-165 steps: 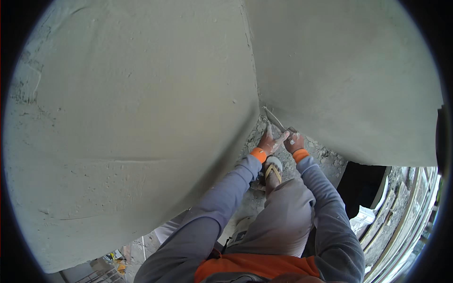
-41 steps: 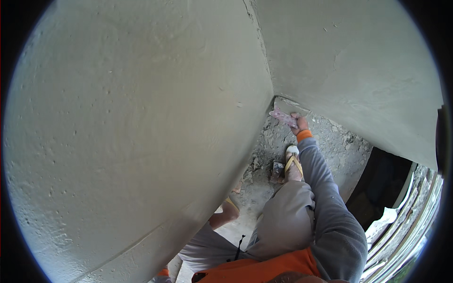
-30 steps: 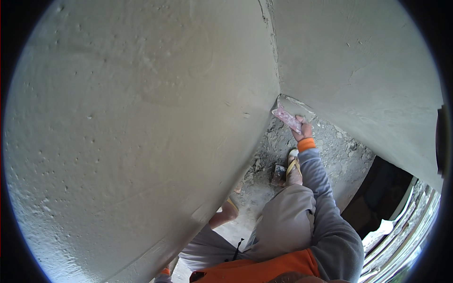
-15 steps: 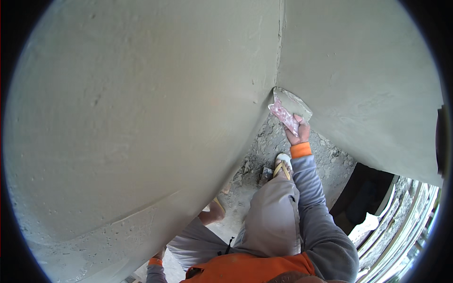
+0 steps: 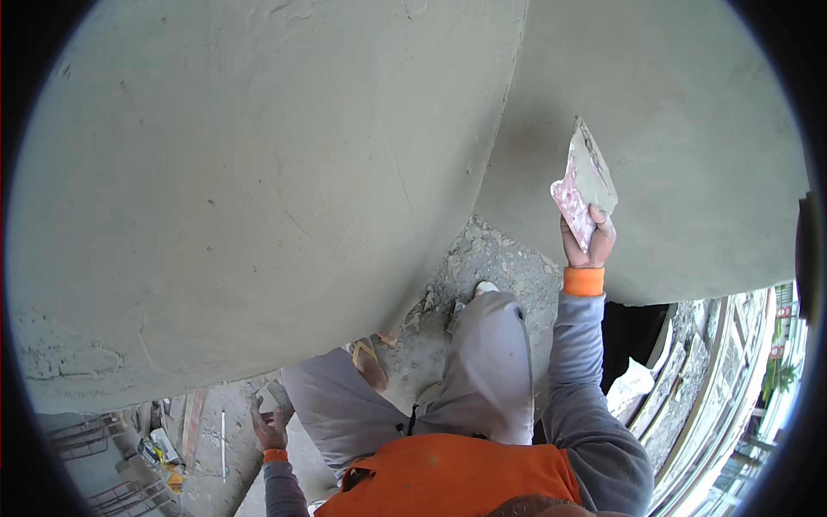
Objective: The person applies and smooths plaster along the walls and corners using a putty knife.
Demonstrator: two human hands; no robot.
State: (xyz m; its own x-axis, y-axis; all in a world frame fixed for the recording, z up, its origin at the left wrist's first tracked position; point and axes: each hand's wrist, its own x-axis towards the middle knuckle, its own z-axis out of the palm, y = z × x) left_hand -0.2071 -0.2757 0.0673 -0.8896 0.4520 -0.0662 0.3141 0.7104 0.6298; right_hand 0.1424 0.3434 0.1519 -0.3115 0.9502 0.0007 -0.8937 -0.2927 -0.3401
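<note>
My right hand (image 5: 589, 239) is closed round a plastering trowel (image 5: 593, 177), its pinkish, plaster-smeared side against the palm. The trowel's narrow end points up, and grey plaster clings to its blade. Behind it is the right-hand grey wall (image 5: 689, 172); whether the blade touches it I cannot tell. At lower left, beside my knee, my left hand (image 5: 272, 424) hangs low with its thumb and fingers apart. A grey flat shape shows by those fingers, seemingly not held. The large left wall (image 5: 258, 189), freshly plastered, meets the right one in a corner seam.
Rough rubble and dried mortar (image 5: 491, 254) cover the floor at the corner. A dark opening (image 5: 633, 336) lies under the right wall, beside stacked boards (image 5: 689, 379). Metal rods (image 5: 95, 435), planks (image 5: 194, 422) and a white stick (image 5: 224, 444) are at lower left.
My right hand has lifted the trowel up and right, away from the corner seam. My left hand has come into fuller view at lower left, as the view has shifted.
</note>
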